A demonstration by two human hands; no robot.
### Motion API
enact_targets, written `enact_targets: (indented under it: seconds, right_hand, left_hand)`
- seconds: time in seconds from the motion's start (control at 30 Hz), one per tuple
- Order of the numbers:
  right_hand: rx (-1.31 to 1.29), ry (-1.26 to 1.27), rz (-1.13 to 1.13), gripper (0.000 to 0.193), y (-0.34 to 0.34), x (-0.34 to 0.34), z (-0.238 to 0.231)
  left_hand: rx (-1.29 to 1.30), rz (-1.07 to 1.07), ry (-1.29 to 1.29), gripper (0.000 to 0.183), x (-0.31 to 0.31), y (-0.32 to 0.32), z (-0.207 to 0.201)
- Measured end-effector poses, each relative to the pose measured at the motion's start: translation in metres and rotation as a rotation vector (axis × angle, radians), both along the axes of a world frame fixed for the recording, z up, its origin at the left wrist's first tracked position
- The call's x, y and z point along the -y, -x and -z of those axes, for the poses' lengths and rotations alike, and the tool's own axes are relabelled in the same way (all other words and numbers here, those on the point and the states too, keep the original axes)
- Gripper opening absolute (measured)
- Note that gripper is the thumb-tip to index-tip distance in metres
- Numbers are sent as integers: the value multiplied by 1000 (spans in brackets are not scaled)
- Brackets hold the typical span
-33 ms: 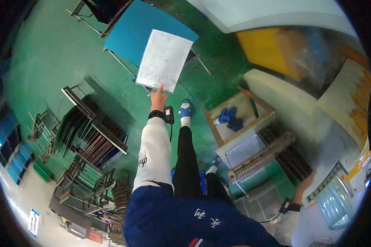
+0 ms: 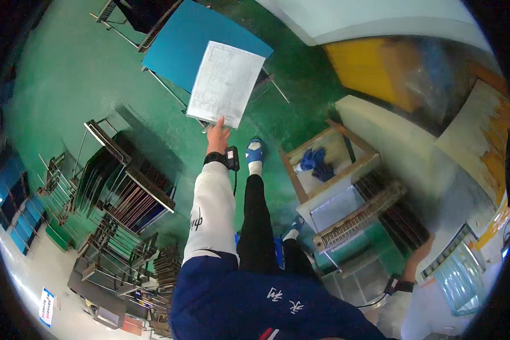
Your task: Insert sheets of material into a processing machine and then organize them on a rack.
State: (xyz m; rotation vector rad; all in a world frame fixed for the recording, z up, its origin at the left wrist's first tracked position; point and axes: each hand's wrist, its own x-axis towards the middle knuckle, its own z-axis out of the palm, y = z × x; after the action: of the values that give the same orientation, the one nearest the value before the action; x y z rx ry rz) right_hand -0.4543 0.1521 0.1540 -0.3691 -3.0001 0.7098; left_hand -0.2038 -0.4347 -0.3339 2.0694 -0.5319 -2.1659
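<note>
My left hand (image 2: 217,137) grips the lower edge of a white printed sheet (image 2: 228,82), its thumb lying on top of the paper. Faint lines and small print cover the sheet, which overlaps a blue panel (image 2: 173,45) beyond it. Out at the lower right, my right hand (image 2: 419,259) is beside the end of a dark slatted rack (image 2: 403,221). Its fingers are too unclear to show whether they hold the rack.
Racks with upright dark panels (image 2: 105,175) stand to the left on the green floor. To the right is a wood-framed box (image 2: 303,190) with blue gloves (image 2: 316,163) in it. A pale slab-sided unit (image 2: 388,136) and a yellow panel (image 2: 368,71) stand beyond it.
</note>
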Motion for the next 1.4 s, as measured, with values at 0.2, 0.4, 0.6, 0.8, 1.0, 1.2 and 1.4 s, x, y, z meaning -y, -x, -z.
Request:
enact_targets:
  seconds: [0.2, 0.4, 0.6, 0.8, 1.0, 1.2, 1.4]
  right_hand:
    - [20, -15, 12, 41, 2, -16, -5]
    - [66, 187, 160, 32, 4, -9, -4]
    - [-22, -127, -1, 30, 6, -45, 1]
    - [65, 110, 217, 37, 5, -18, -7]
    - [66, 279, 325, 49, 2, 2, -7]
    - [-26, -26, 67, 51, 15, -128, -5]
    - [76, 233, 332, 52, 3, -25, -4]
  left_hand:
    - [-63, -77, -17, 43, -5, 8, 16]
    - [-219, -64, 79, 24, 8, 20, -8]
    - [72, 21, 201, 20, 32, 53, -4]
    - [185, 30, 215, 20, 35, 69, 10]
    - [298, 33, 540, 15, 29, 76, 31]
    - [246, -11, 601, 17, 60, 73, 58]
    - [462, 218, 719, 16, 96, 68, 59]
